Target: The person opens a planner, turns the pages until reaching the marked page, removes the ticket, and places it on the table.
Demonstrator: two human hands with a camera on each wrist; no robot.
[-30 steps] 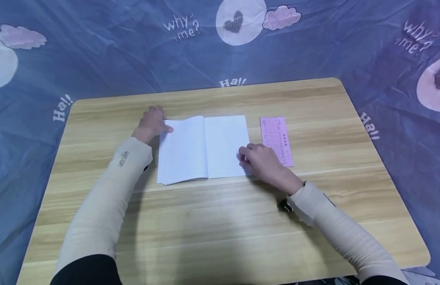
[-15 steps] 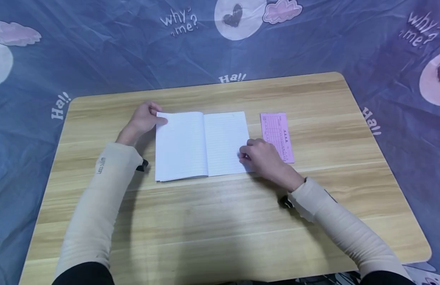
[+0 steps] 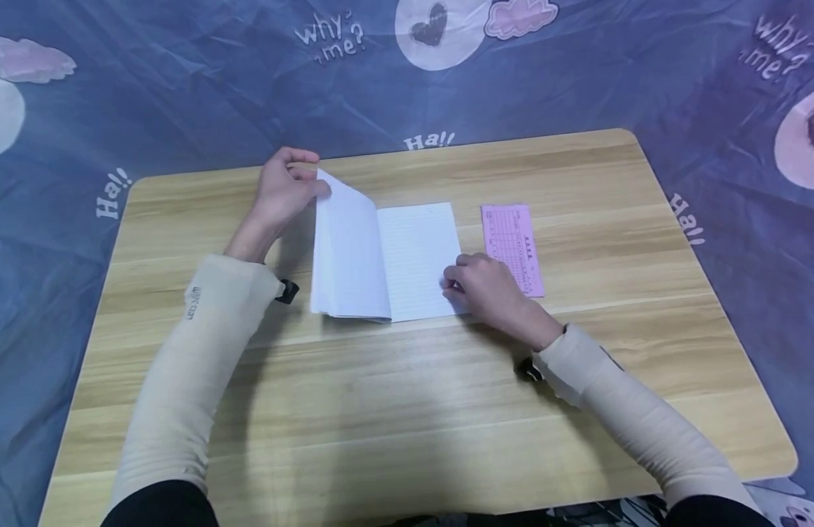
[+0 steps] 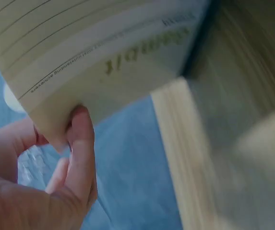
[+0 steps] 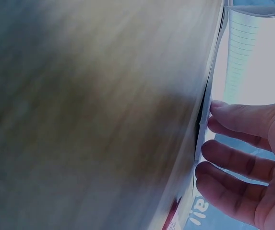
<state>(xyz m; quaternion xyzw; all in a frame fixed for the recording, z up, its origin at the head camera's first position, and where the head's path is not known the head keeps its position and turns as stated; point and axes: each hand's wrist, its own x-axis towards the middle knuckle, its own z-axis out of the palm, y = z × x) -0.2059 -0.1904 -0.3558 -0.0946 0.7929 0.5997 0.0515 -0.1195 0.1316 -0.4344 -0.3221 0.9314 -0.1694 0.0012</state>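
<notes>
On the pale wooden table (image 3: 407,380), seen from the head, the left hand (image 3: 283,192) has lifted the left half of the white lined notebook (image 3: 416,260) since a moment ago, so it is closing. Left-wrist view: fingers (image 4: 82,143) pinch the cover corner. Right-wrist view: the right hand (image 5: 245,158) rests with straight fingers on the right page's edge.

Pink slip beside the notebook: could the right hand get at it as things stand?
Probably yes. The right hand rests on the notebook at its right edge, and the pink slip lies flat on the table right next to it, uncovered but for where the hand overlaps its near corner.
</notes>
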